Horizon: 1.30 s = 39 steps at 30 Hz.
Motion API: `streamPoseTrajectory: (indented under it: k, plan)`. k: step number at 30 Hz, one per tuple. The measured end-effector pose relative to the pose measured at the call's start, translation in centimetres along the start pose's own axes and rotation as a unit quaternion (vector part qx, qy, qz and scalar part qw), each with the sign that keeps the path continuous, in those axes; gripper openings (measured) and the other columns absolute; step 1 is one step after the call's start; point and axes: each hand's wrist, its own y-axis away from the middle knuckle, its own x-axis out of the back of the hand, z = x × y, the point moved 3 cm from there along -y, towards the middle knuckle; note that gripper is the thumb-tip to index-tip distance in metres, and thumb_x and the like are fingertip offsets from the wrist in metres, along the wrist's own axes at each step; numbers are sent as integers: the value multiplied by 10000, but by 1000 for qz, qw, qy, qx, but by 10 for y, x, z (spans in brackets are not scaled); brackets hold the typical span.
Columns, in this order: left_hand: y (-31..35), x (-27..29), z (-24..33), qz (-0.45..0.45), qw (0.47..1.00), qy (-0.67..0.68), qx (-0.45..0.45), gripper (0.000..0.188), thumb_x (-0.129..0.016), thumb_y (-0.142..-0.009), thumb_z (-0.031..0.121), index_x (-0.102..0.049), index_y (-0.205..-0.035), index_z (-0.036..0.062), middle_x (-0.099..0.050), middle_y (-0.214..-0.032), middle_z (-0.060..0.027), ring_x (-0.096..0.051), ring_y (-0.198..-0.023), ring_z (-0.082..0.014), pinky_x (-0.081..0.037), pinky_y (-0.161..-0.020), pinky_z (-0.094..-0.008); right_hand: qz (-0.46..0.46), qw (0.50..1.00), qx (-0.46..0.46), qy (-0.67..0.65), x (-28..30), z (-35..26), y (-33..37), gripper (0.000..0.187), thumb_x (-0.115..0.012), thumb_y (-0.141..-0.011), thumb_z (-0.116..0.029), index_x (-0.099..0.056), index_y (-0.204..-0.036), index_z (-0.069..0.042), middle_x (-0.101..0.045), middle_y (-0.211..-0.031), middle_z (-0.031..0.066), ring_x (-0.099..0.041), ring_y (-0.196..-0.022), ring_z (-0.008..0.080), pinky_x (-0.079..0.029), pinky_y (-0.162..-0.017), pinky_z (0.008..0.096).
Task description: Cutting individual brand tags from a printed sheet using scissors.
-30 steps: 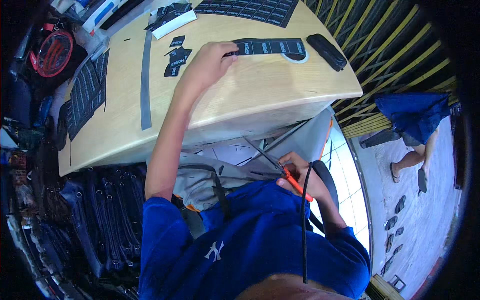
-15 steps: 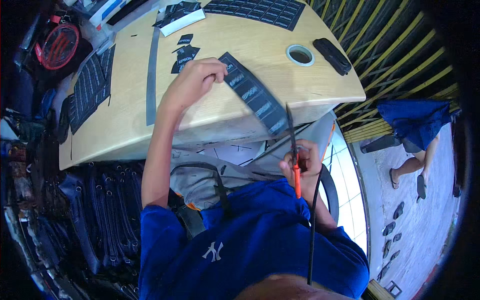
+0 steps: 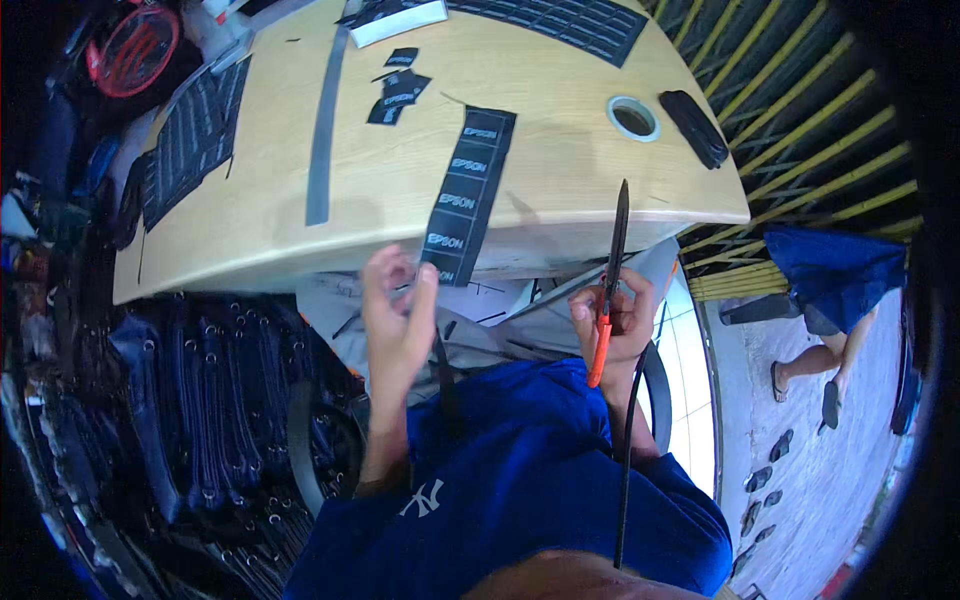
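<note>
A dark strip of printed labels [image 3: 465, 190] lies across the table's near edge, its lower end hanging over. My left hand [image 3: 398, 320] is beside that lower end, fingers spread, with the thumb at the strip's corner; no firm grip shows. In my right hand [image 3: 632, 320] is a pair of scissors [image 3: 602, 350] with orange handles, its dark blades pointing up and away from me. The blades stand apart from the strip, to its right. Several small cut labels [image 3: 402, 92] are piled behind the strip.
On the wooden table [image 3: 560, 150] are a long grey band [image 3: 322, 140], label sheets [image 3: 195, 140], another sheet [image 3: 560, 25], a white box [image 3: 400, 22], a white ring [image 3: 612, 117] and a black pouch [image 3: 693, 128]. Dark straps [image 3: 200, 400] hang lower left. A person [image 3: 835, 290] is at right, by a folding gate [image 3: 800, 120].
My left hand has left the strip's far end and come down to its near end. The strip has swung left and lies straighter toward me. The scissors remain in my right hand.
</note>
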Motion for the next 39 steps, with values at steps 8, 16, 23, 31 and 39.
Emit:
streamPoseTrajectory:
  k: [8,16,23,31,39]
  plan:
    - [-5,-21,-15,-145,957,218,129,147,-560,-929,174,-590,-939,31,-622,-776,-7,-534,-619,-49,-428,-565,-203,-74,992,-45,-89,-16,0,4,622,-747,-758,-123,-330,-1208,-16,-551,-735,45,-548,-644,95,-438,-606,206]
    - [15,-47,-9,-112,952,268,99,110,-611,-886,89,-587,-966,16,-643,-880,-37,-565,-696,-48,-436,-560,-200,-182,955,-141,-186,-28,17,40,883,-621,-741,-640,-270,-1263,-21,-430,-825,21,-403,-708,76,-339,-601,201]
    - [11,-70,1,-82,944,305,99,124,-651,-845,41,-577,-943,18,-637,-910,-51,-588,-761,-68,-488,-632,-209,-194,954,-188,-131,-20,15,64,892,-662,-751,-565,-204,-1269,-1,-393,-843,37,-354,-669,86,-313,-572,220]
    - [14,-85,4,-102,939,310,109,108,-661,-824,7,-564,-868,24,-642,-846,-50,-585,-716,-73,-501,-654,-224,-222,949,-191,-115,-14,10,74,839,-630,-788,-541,-209,-1258,11,-387,-808,40,-353,-668,86,-315,-580,217]
    - [19,-86,2,-105,939,306,114,120,-669,-813,-4,-558,-849,23,-650,-843,-62,-594,-695,-77,-506,-652,-234,-202,947,-208,-139,-19,15,68,789,-588,-817,-549,-228,-1239,12,-399,-788,38,-364,-667,95,-335,-600,240]
